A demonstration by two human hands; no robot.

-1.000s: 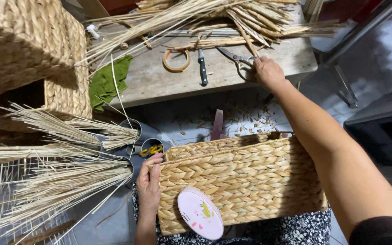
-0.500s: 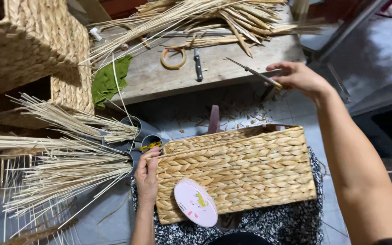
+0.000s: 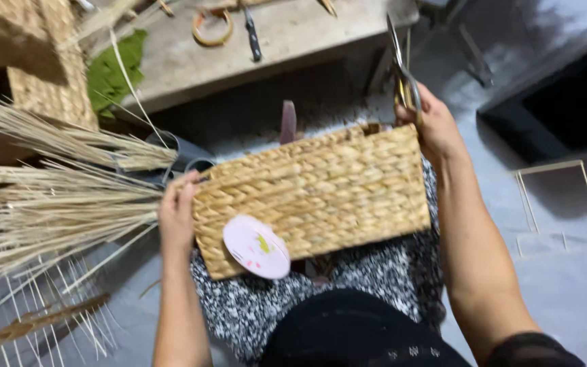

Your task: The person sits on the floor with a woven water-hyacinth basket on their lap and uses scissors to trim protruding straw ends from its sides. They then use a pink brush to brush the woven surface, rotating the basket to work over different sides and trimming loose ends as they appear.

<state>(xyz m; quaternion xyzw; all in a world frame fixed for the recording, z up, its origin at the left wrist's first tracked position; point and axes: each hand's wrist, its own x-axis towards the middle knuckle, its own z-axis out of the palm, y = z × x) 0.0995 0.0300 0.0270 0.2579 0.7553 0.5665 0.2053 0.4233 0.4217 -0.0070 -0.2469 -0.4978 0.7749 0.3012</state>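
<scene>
A woven straw basket [image 3: 314,197] lay across the person's lap. The left hand [image 3: 178,214] gripped its left end; the right hand [image 3: 433,126], at its upper right corner, held scissors [image 3: 401,64] pointing upward. A round pink tag [image 3: 256,247] hung on the basket's front.

Dim, even light, soft shadows, motion blur throughout.

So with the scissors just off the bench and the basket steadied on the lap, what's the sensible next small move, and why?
Probably bring the scissors down to the woven basket rim. The right hand holds them blades-up just above the basket's top right corner, not yet touching the weave, while the left hand braces the opposite end on the lap. Which strand needs trimming is too blurred to tell.
</scene>
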